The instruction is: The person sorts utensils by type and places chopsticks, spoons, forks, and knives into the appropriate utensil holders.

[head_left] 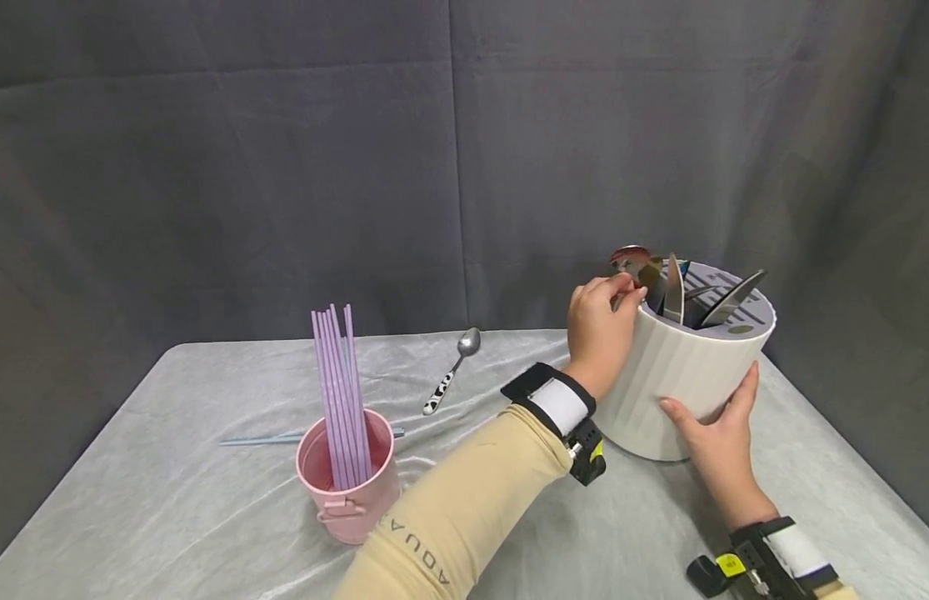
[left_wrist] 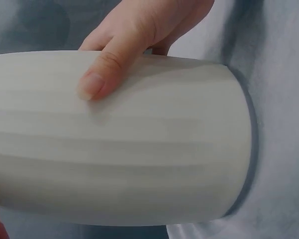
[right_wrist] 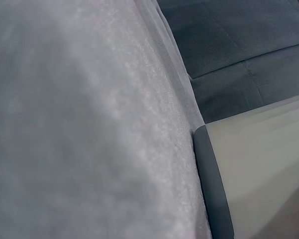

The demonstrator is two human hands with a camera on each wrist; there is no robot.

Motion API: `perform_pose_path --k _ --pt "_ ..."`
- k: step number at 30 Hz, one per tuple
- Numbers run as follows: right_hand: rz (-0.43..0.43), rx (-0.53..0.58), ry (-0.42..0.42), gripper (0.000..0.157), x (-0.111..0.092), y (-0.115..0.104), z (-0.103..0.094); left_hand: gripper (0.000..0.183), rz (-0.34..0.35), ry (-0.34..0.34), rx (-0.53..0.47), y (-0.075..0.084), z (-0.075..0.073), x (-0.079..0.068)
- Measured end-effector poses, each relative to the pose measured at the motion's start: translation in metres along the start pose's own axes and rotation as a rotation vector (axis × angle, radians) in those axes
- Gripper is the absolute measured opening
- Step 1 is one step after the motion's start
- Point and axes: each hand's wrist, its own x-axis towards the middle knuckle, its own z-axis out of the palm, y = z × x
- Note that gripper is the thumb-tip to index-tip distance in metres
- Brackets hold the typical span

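A white ribbed cutlery holder (head_left: 659, 392) with a grey slotted top stands at the right of the table. Several metal utensils stick up from it, among them a broad blade-like piece (head_left: 674, 292). At its left rim my left hand (head_left: 602, 329) pinches a spoon (head_left: 631, 257) just below its rounded, reddish-reflecting head; the lower part is hidden. My right hand (head_left: 722, 442) grips the holder's lower right side, thumb in front and fingers around the side. In the left wrist view, the right thumb (left_wrist: 97, 82) presses on the ribbed wall. The right wrist view shows the holder's dark base (right_wrist: 214, 189).
A pink bucket (head_left: 359, 508) with several lavender sticks (head_left: 344, 400) stands left of the left forearm. Behind it lie light blue sticks (head_left: 262, 440). A spoon with a black-and-white handle (head_left: 442, 387) lies mid-table. A grey curtain (head_left: 322, 167) hangs behind the cloth-covered table (head_left: 172, 500).
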Motion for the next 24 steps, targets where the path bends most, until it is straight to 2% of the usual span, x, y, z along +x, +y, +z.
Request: perform_pose_path --k 3,6,8,10,14,17,20,24 --pt "-0.01 0.01 0.005 0.114 0.0 0.001 0.0 0.014 -0.036 -0.002 -0.048 0.0 0.001 0.001" --pt "-0.019 0.013 0.011 0.114 0.0 0.002 0.001 0.014 -0.11 -0.019 -0.113 0.001 0.001 0.005" --pt "-0.025 0.019 0.011 0.114 0.0 0.002 0.002 0.015 -0.131 -0.026 -0.096 0.003 0.001 0.009" --pt "-0.031 0.035 0.009 0.114 0.0 0.003 0.003 0.015 -0.105 -0.036 -0.017 0.005 0.0 0.013" --pt "-0.029 0.051 0.002 0.114 0.0 0.004 0.006 0.014 -0.031 -0.088 0.235 0.008 -0.001 0.018" --pt "-0.035 0.054 0.003 0.114 0.0 0.005 0.008 0.012 -0.06 -0.162 0.324 0.01 -0.001 0.021" --pt "-0.041 0.064 0.0 0.114 0.0 0.004 0.009 0.012 -0.115 -0.234 0.304 0.01 -0.005 0.025" --pt "-0.029 0.058 -0.002 0.114 0.001 0.004 0.009 0.017 -0.183 -0.292 0.148 0.006 -0.013 0.023"
